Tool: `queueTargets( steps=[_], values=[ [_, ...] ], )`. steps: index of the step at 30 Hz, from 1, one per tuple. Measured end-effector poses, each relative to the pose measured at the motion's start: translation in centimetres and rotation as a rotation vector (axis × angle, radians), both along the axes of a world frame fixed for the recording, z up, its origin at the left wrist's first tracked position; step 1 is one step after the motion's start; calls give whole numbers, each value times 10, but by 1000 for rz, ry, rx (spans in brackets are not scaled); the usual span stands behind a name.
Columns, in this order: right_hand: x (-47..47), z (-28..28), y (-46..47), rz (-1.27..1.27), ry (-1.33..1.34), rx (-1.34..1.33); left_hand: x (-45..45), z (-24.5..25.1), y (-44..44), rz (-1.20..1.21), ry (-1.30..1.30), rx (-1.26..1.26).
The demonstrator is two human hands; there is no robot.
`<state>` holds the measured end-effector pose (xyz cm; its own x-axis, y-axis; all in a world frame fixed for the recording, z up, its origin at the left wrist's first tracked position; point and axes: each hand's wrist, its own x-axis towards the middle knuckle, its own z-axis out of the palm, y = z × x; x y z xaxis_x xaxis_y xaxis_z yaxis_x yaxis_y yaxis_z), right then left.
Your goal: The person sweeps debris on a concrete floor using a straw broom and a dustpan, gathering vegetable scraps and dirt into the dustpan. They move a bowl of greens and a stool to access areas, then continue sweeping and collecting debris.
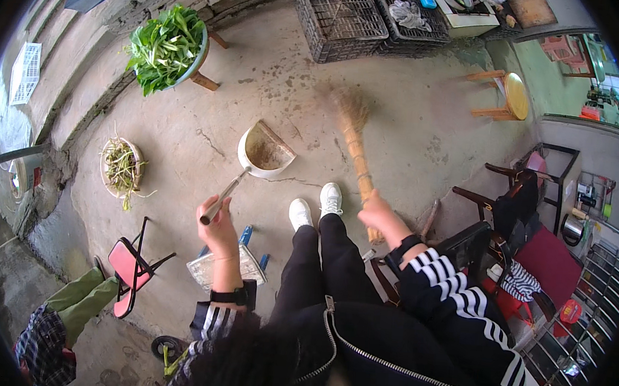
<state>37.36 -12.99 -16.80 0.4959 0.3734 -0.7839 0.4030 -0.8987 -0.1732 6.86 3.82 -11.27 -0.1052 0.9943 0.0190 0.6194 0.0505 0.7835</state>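
My left hand (218, 229) grips the metal handle of a long-handled dustpan (269, 150). The white scoop rests on the concrete floor, its inside stained brown. In my right hand (380, 214) is a straw broom (357, 145), held by its bound handle. Its bristles fan out at the far end over the floor and look blurred. Dark spots and bits (279, 80) are scattered on the concrete to the left of the bristles. The broom head and the dustpan are apart.
Leafy greens (166, 46) fill a basin on a wooden stool at the far left. Nearer stands a basket of stalks (123, 166). Black crates (343, 20) stand ahead, a round stool (515, 96) at right. A person (57, 331) sits lower left, near a pink folding chair (128, 266).
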Motion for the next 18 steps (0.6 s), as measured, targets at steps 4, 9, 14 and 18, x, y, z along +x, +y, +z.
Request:
queueTargets(
  steps=[4,9,14,18],
  values=[
    [-57,19,-8,136,245,-95,11,-2,15,5,-40,23],
    [-45,72,-28,-133,531,-77,8,2,20,-42,33,106],
    [-9,71,1,-125,358,6,-35,0,9,186,-196,188],
    [38,13,82,-74,347,48,-91,5,-6,466,-554,143]
  ],
)
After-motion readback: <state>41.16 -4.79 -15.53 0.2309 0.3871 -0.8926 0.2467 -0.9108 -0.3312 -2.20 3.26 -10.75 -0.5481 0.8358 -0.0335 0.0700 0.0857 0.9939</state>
